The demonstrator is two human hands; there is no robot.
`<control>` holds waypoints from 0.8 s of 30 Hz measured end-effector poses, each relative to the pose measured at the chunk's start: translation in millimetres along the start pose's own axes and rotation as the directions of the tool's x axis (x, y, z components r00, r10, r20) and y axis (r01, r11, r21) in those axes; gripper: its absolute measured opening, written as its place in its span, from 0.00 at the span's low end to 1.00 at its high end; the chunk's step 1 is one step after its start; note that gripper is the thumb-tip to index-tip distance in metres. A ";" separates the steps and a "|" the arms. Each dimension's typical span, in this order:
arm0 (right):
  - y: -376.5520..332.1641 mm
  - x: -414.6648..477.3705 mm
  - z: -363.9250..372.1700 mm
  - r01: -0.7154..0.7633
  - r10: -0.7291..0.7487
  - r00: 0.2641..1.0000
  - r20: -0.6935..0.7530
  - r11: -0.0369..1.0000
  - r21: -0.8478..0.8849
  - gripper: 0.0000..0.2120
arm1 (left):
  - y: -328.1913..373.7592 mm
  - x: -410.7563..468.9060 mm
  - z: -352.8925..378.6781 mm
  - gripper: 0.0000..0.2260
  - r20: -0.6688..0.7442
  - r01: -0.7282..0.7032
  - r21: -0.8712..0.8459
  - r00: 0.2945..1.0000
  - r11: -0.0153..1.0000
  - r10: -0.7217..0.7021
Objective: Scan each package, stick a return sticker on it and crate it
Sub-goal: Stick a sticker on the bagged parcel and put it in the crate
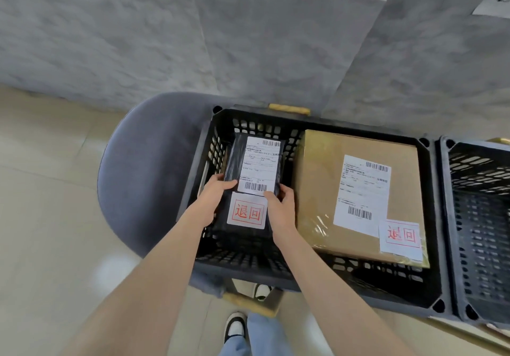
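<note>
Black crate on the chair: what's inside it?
Cardboard box on the right; black package on the left, gripped by the left hand and right hand. Anything under them is covered.

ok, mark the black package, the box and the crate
black package (233,160): head view, bare black wrap left of its label
box (320,179): head view, bare cardboard left of its label
crate (431,217): head view, right rim

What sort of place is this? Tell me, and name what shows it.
Probably a makeshift parcel-returns station: a crate sits on a chair, and the box in it and the bag held over it both bear shipping labels and red return stickers.
</note>
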State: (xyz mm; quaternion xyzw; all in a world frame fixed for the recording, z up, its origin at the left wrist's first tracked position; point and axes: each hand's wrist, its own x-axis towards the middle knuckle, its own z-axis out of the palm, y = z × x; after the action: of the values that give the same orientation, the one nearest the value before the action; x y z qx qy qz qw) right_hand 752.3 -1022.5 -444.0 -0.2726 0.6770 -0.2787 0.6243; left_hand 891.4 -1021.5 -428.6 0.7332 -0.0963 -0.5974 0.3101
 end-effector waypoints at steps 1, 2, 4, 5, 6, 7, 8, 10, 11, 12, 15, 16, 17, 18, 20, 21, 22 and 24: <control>2.0 4.3 1.0 -0.006 0.006 1.000 -0.003 1.000 -0.002 0.22 | -1.5 5.2 0.7 0.24 -0.003 0.007 -0.008 1.000 1.000 -0.007; 3.2 7.8 1.8 -0.012 0.012 1.000 -0.002 1.000 -0.001 0.22 | -2.9 9.4 1.4 0.24 -0.006 0.015 -0.007 1.000 1.000 -0.015; 6.3 15.3 2.9 -0.030 0.030 1.000 0.006 1.000 0.008 0.21 | -6.2 16.9 2.2 0.26 -0.014 0.027 0.001 1.000 1.000 -0.027; 7.9 18.7 3.2 -0.038 0.038 0.999 0.011 0.999 0.012 0.20 | -8.5 20.5 2.0 0.26 -0.019 0.035 0.000 0.999 0.999 -0.035; 9.3 21.6 3.7 -0.046 0.046 0.999 0.017 0.999 0.012 0.20 | -10.5 23.8 1.5 0.26 -0.023 0.042 0.002 0.999 0.999 -0.042; 10.8 24.0 4.4 -0.051 0.051 0.998 0.022 0.999 0.011 0.19 | -12.7 27.5 1.3 0.26 -0.025 0.048 0.000 0.999 0.999 -0.048; 12.5 26.1 4.9 -0.058 0.058 0.998 0.026 0.998 0.008 0.19 | -14.5 30.0 1.1 0.25 -0.026 0.054 -0.002 0.998 0.999 -0.054; 15.8 29.8 5.1 -0.072 0.072 0.997 0.026 0.997 0.006 0.19 | -18.1 35.8 1.6 0.24 -0.025 0.062 -0.012 0.998 0.998 -0.062; 17.5 31.6 5.1 -0.077 0.077 0.997 0.025 0.997 0.006 0.18 | -19.4 38.1 2.2 0.24 -0.023 0.065 -0.016 0.998 0.998 -0.066; 18.7 33.5 5.1 -0.080 0.079 0.997 0.024 0.997 0.005 0.18 | -20.4 40.1 2.8 0.24 -0.021 0.067 -0.022 0.997 0.998 -0.068; 21.5 39.5 5.2 -0.077 0.077 0.997 0.028 0.997 -0.011 0.18 | -23.1 45.7 3.4 0.24 -0.022 0.056 -0.028 0.998 0.998 -0.056; 21.7 41.5 5.2 -0.069 0.069 0.997 0.028 0.997 -0.019 0.18 | -23.7 47.1 3.3 0.24 -0.023 0.052 -0.025 0.998 0.998 -0.053; 21.7 43.0 5.3 -0.062 0.062 0.998 0.031 0.998 -0.023 0.18 | -24.2 48.6 3.3 0.24 -0.024 0.050 -0.026 0.998 0.998 -0.050; 22.0 43.6 5.4 -0.060 0.061 0.998 0.035 0.998 -0.028 0.19 | -24.5 49.3 3.2 0.24 -0.025 0.049 -0.027 0.998 0.998 -0.049; 21.2 42.2 5.2 -0.061 0.063 0.997 0.040 0.997 -0.051 0.20 | -24.0 47.7 4.5 0.24 -0.028 0.044 -0.027 0.999 0.999 -0.044; 19.7 40.5 5.4 -0.062 0.065 0.997 0.040 0.996 -0.068 0.21 | -23.4 45.6 5.6 0.23 -0.034 0.036 -0.022 0.999 0.999 -0.036; 17.8 38.6 5.4 -0.057 0.060 0.997 0.038 0.995 -0.086 0.22 | -22.2 42.9 7.2 0.23 -0.043 0.026 -0.006 0.999 1.000 -0.026; 12.8 34.5 5.2 -0.025 0.028 0.999 0.027 0.992 -0.121 0.25 | -19.0 34.9 9.9 0.23 -0.069 0.006 0.042 0.998 0.999 -0.004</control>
State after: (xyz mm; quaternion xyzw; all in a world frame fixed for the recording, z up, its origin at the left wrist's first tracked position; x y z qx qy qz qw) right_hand 754.7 -1038.5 -477.5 -0.3048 0.6872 -0.2249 0.6199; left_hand 887.1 -1027.7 -468.9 0.7599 -0.0963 -0.5705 0.2963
